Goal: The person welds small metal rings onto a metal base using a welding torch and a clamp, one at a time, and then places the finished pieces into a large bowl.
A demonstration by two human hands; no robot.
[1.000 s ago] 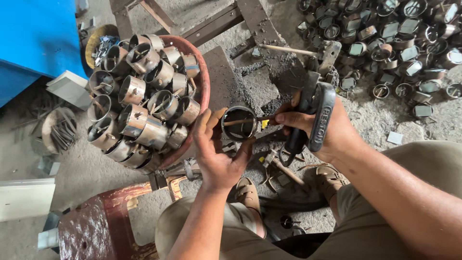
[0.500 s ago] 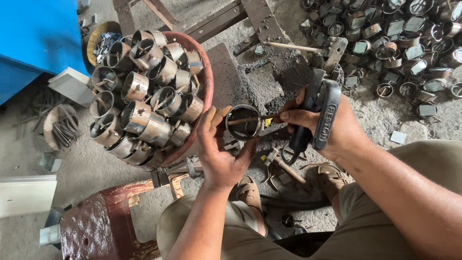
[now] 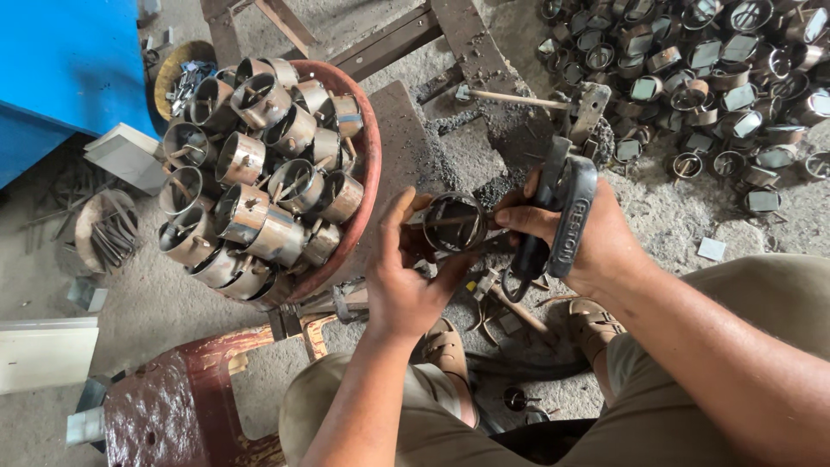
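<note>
The left hand (image 3: 406,281) held a short metal ring (image 3: 453,222) in its fingers above the floor, beside a red basin (image 3: 370,164) of similar rings. The right hand (image 3: 575,233) gripped a dark tool (image 3: 566,212) against the ring.

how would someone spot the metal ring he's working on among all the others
Start at the round reddish basin piled with metal cups, then look just right of it. The metal ring is the only one lifted between the left hand and right hand.

basin (image 3: 370,156) left, full of cylinders (image 3: 259,164) | metal ring (image 3: 454,222) centre (between hands) | loose rings (image 3: 692,78) far right
</note>
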